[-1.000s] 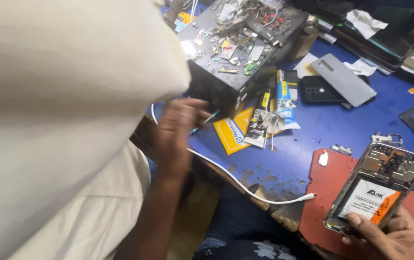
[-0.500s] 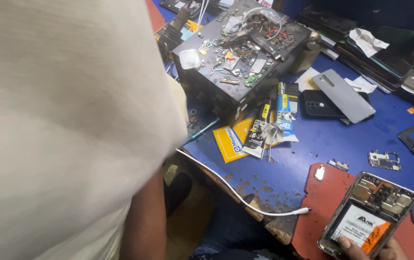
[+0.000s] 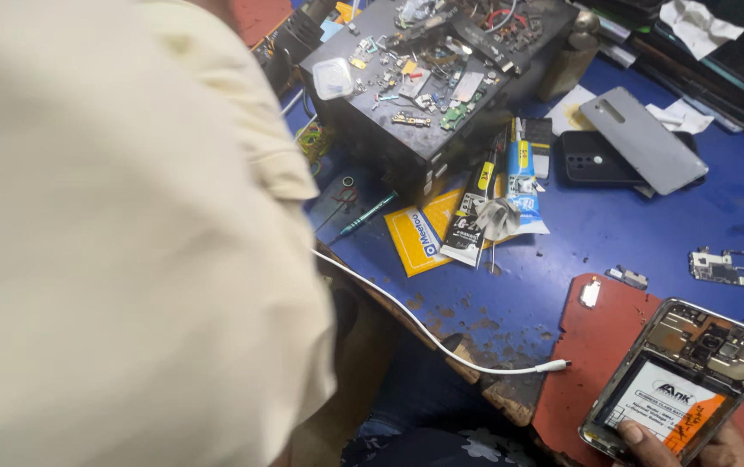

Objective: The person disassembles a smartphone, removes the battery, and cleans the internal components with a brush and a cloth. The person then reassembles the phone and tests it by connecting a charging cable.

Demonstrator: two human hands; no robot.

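Note:
My right hand (image 3: 653, 439) shows only as fingertips at the bottom right edge, gripping the lower end of an opened phone (image 3: 683, 372). The phone's back is off, so its battery with a white and orange label and its circuit boards are exposed. It hovers over a red mat (image 3: 588, 346) on the blue table (image 3: 631, 233). My left hand is out of sight; a cream shirt sleeve (image 3: 112, 259) fills the whole left side of the view and hides that arm.
A black box (image 3: 424, 95) strewn with small parts stands at the back. Glue packets (image 3: 484, 207), a yellow card (image 3: 415, 238), a teal screwdriver (image 3: 363, 216), a white cable (image 3: 441, 342), a grey back cover (image 3: 644, 138), a dark phone (image 3: 593, 160) and a small board (image 3: 722, 266) lie around.
The left hand, seen reaching near the table's edge a second ago, has gone behind the cream sleeve. The view has shifted, and the phone in my right hand sits lower in frame.

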